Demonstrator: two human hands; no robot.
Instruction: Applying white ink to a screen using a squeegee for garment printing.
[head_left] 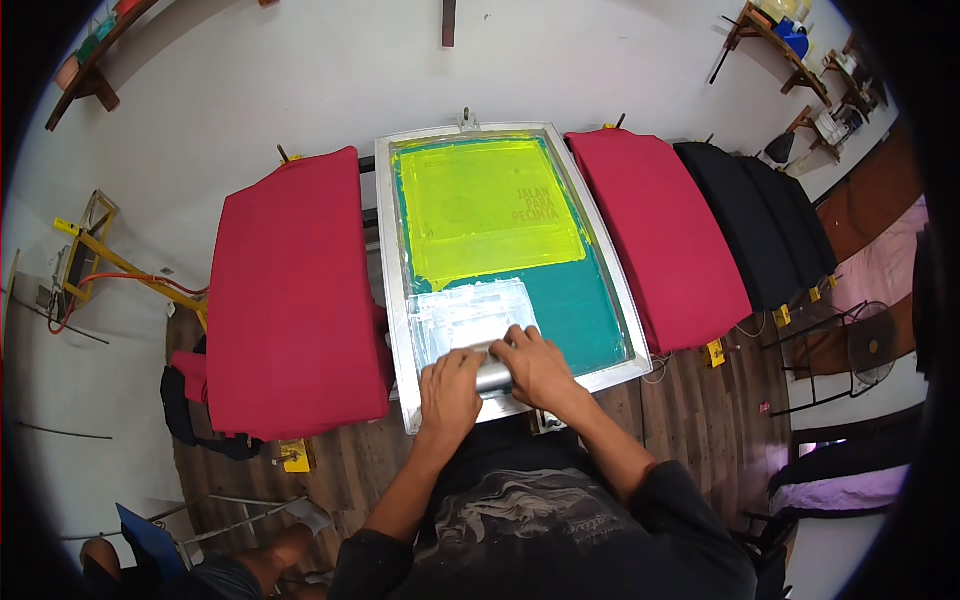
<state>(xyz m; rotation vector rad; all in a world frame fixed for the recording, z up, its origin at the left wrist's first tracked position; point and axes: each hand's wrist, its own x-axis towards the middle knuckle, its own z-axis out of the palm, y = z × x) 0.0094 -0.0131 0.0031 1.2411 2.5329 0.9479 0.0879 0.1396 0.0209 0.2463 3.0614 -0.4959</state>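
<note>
Both my hands are closed on a silver, metal-handled squeegee (493, 377), with my left hand (452, 392) at its left end and my right hand (538, 370) at its right. It lies across the near part of a screen-printing frame (391, 250). Just beyond the squeegee, white ink (470, 300) is spread over the mesh. The frame's far part carries a bright yellow-green panel (480, 200) with faint lettering, and teal mesh (580, 318) surrounds it. My hands hide the squeegee's blade.
Red cloth-covered boards stand left (290, 300) and right (662, 245) of the frame, with black ones (745, 225) farther right. A yellow metal stand (142, 265) is at the left wall. Another person's leg (275, 560) shows at lower left. A fan (872, 345) stands far right.
</note>
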